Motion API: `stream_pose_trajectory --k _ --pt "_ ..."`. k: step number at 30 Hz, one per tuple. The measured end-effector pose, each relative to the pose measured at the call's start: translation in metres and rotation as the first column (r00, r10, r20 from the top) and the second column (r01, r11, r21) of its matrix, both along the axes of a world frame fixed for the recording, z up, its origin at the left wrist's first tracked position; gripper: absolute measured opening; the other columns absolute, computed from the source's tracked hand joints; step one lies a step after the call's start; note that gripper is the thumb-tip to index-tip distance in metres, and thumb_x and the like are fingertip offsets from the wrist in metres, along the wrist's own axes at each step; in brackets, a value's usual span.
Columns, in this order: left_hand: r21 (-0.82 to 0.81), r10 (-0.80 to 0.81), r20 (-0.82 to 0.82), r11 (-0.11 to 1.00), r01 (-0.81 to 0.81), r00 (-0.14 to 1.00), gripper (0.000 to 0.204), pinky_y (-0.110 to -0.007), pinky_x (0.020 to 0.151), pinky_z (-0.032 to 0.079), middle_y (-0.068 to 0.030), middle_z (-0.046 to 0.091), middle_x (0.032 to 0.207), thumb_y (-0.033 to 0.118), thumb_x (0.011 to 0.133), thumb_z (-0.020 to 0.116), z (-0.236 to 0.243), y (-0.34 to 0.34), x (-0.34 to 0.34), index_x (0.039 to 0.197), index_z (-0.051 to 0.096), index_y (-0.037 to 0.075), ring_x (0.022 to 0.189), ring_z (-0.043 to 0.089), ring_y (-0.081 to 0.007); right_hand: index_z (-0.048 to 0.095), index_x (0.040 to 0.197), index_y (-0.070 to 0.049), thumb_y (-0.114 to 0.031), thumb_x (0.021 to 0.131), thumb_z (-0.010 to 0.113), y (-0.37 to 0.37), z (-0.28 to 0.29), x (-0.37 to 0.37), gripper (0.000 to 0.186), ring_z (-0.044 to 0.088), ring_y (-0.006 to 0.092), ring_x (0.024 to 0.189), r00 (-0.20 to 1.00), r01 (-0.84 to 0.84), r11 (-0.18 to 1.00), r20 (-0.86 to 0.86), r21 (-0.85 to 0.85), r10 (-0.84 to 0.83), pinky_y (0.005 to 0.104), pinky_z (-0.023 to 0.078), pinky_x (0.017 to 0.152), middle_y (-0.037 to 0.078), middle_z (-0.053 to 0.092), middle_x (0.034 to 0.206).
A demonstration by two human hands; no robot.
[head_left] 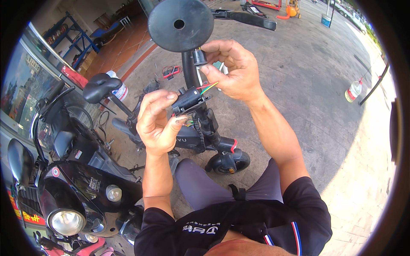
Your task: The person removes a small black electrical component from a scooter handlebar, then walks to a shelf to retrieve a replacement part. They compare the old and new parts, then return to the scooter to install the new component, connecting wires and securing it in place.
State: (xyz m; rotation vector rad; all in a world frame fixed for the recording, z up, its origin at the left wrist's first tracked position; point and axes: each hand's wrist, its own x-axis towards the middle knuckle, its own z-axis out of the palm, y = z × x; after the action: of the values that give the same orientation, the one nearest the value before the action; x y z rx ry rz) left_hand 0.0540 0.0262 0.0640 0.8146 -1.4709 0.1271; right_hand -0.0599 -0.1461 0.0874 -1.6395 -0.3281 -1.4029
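Observation:
My left hand grips a black plastic housing between thumb and fingers. Red, yellow and green wires come out of its right end and run toward my right hand. That hand is closed, its thumb and forefinger at a small black flared part beside the handlebar. Just above sits the back of a round black mirror, with a lever reaching off to its right. The small electric bike stands below my hands, its front wheel near my knees.
A black scooter with a round headlight stands close on my left. Behind the bike's saddle is a white bucket. A red multimeter lies on the paving. A bottle stands far right, and blue shelves far left.

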Motion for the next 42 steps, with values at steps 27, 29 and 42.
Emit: stream_pose_trajectory --k 27,29,42 --pt "0.0 -0.004 -0.03 1.0 0.004 1.0 0.039 -0.035 0.087 0.05 -0.016 0.055 0.109 0.008 0.075 0.078 -0.0019 0.0018 0.0022 0.107 0.06 -0.005 0.099 0.059 -0.024 0.066 0.102 -0.004 -0.002 0.068 0.079 -0.0021 0.0063 -0.0001 0.037 0.066 0.0145 0.077 0.986 0.164 0.976 0.042 -0.14 -0.16 0.0261 0.056 0.068 0.007 0.066 0.093" --pt "-0.005 0.004 -0.018 1.0 -0.004 1.0 0.038 -0.034 0.086 0.05 -0.0162 0.055 0.108 0.009 0.075 0.078 -0.0023 0.0017 0.0011 0.107 0.061 -0.005 0.098 0.06 -0.0239 0.066 0.102 -0.004 -0.002 0.068 0.079 -0.003 0.0064 -0.0001 0.037 0.067 0.0148 0.077 0.981 0.193 0.967 0.061 -0.166 -0.185 0.0259 0.056 0.068 0.007 0.066 0.093" --pt "-0.065 0.286 0.213 0.958 -0.278 0.934 0.034 -0.031 0.069 0.051 -0.0151 0.062 0.095 0.01 0.07 0.079 0.0075 0.0066 -0.0064 0.099 0.065 -0.001 0.083 0.062 -0.0235 0.065 0.102 -0.003 0.001 0.068 0.078 -0.0035 0.0055 0.0001 0.037 0.067 0.0147 0.08 0.986 0.162 0.978 0.053 -0.128 -0.156 0.0262 0.055 0.071 0.007 0.066 0.093"
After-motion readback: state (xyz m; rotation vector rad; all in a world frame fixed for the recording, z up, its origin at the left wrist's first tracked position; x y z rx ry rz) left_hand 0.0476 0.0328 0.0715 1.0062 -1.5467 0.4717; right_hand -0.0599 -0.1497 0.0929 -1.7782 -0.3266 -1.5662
